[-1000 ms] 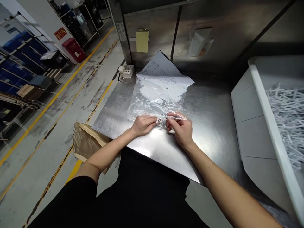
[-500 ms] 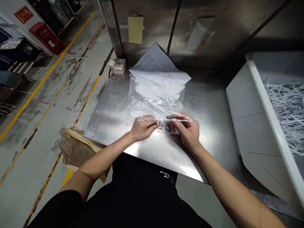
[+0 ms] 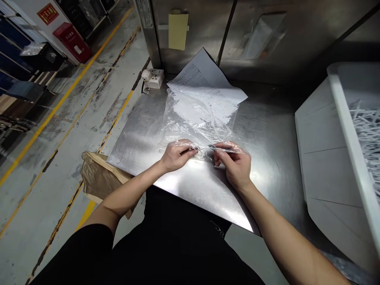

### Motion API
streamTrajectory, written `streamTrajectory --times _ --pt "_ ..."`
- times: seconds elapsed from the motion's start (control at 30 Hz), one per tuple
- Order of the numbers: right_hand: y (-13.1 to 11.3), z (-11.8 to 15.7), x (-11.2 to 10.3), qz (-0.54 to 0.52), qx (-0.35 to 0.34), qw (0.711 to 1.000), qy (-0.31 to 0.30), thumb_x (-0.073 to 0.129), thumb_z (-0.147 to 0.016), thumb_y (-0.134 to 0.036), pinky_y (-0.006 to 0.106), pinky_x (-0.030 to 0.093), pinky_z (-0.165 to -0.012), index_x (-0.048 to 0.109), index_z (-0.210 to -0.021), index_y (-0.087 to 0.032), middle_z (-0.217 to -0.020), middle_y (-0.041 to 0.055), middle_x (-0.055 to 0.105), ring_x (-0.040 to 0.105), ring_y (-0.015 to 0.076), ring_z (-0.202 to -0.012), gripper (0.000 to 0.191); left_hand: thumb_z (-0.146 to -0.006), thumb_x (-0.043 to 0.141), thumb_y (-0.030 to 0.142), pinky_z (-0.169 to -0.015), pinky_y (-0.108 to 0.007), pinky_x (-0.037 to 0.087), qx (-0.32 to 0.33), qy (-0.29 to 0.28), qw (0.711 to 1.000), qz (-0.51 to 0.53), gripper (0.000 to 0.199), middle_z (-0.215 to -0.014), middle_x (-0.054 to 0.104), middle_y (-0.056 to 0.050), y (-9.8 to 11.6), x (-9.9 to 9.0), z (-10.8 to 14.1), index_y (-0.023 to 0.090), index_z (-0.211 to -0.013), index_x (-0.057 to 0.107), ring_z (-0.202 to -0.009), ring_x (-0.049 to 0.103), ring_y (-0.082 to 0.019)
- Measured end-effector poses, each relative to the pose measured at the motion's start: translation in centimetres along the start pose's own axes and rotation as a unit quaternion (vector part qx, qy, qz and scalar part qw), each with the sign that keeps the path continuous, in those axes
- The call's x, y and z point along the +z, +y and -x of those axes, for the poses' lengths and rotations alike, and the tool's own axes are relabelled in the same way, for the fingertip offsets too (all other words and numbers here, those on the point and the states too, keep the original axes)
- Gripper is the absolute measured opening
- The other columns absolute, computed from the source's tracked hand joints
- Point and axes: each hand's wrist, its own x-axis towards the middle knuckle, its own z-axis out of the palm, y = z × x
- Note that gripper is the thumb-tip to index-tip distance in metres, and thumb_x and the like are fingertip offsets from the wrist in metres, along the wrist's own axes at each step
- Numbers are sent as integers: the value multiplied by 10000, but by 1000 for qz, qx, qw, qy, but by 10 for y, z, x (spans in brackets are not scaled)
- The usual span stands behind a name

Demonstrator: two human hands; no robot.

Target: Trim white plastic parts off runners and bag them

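Left hand (image 3: 176, 156) pinches white bits (image 3: 200, 150); right hand (image 3: 238, 163) pinches dark tool (image 3: 212, 147), tip leftward; bag (image 3: 182, 128) beyond, toward surface (image 3: 273, 150) back edge.

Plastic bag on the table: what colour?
The plastic bag is clear and colourless, shown in head view.

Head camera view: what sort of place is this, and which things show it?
Probably a factory or workshop: yellow lines on the floor, a metal worktable, and a large bin of white pieces.
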Motion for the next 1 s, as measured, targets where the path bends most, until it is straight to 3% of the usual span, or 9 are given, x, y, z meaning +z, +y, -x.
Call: streamTrajectory --times 0.27,0.53,0.8,1.0 --pt "0 2 1 75 -23 996 -29 762 -1011 -421 326 506 -556 834 -1055 -189 -867 47 769 639 155 -598 246 -1132 674 380 -800 -361 576 -15 12 1000 -13 351 -910 781 -79 1 -5 0 183 -859 772 -866 751 -218" --pt "1 4 1 128 -30 990 -51 754 -1022 -412 338 558 -615 828 -1070 -205 -870 50 799 714 192 -685 225 -1157 604 521 -806 -382 557 -51 -4 999 9 445 -861 736 -78 1 -3 1 188 -901 752 -847 717 -231" --pt "3 4 3 149 -51 986 -51 732 -1047 -412 347 593 -693 824 -1094 -218 -890 42 798 748 209 -764 219 -1166 571 525 -784 -373 529 -48 -21 998 19 473 -832 707 -64 1 -6 -3 196 -859 717 -820 689 -222" --pt "6 3 3 125 9 990 -64 709 -1071 -509 323 554 -601 806 -1144 -208 -731 2 716 667 176 -598 326 -1153 591 526 -809 -382 565 -60 -8 998 10 451 -830 722 -58 -3 -3 -1 207 -872 739 -844 708 -230"
